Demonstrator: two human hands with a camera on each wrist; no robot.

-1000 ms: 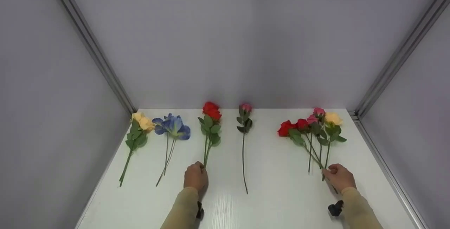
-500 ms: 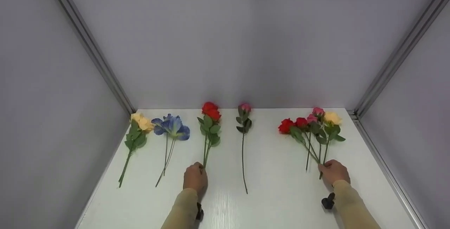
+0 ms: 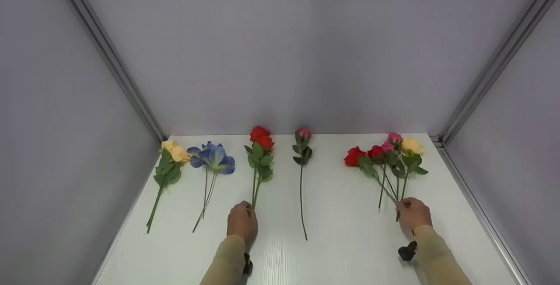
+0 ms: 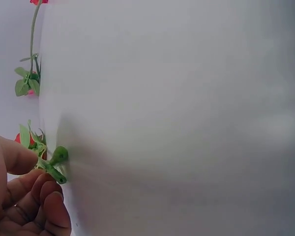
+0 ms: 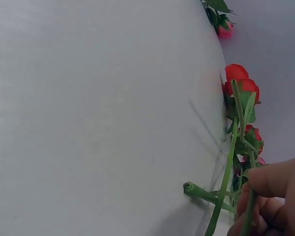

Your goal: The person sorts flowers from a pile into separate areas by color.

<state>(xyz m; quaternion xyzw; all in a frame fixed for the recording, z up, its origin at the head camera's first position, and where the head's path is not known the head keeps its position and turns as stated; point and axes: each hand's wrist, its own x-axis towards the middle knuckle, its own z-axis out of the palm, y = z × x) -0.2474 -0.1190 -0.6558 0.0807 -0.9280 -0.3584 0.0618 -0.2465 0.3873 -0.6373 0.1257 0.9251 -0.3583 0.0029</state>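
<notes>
The left hand (image 3: 242, 221) pinches the thin green stems of the red roses (image 3: 260, 137), while the right hand (image 3: 413, 213) grips the fanned mixed bunch (image 3: 385, 154) beyond its knuckles.

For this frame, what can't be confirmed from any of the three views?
- Left hand on the red rose stems: the head view shows only the back of the hand; the left wrist view shows fingers beside a stem end, its bloom cut off by the frame edge.
- Mixed bunch under the right hand: the stem count is unclear, since stems overlap in the head view and the right wrist view crops them.
- Black items at both wrists: too small to identify.
</notes>
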